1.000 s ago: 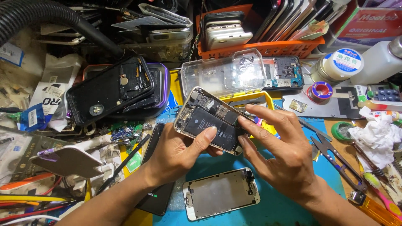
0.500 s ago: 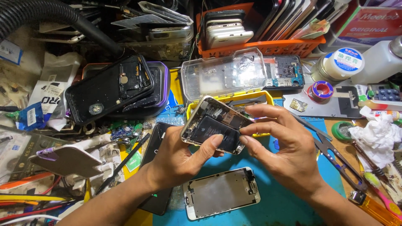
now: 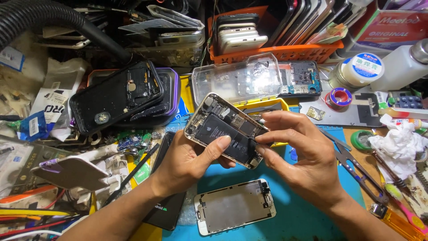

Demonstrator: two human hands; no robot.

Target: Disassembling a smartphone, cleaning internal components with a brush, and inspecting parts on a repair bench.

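1. Blue mat (image 3: 312, 209): the detached screen (image 3: 235, 213) lies on it near the wrists, same spot as a second ago.
2. Opened phone (image 3: 225, 130): held above the mat centre, insides up; tilted steeper than before, long axis from far-left to near-right.
3. Left hand (image 3: 185, 163): cradles the phone from under, thumb on the battery (image 3: 223, 134).
4. Right hand (image 3: 303, 151): has shifted, fingertips now pinching narrowly at the phone's right end, so work sits there.
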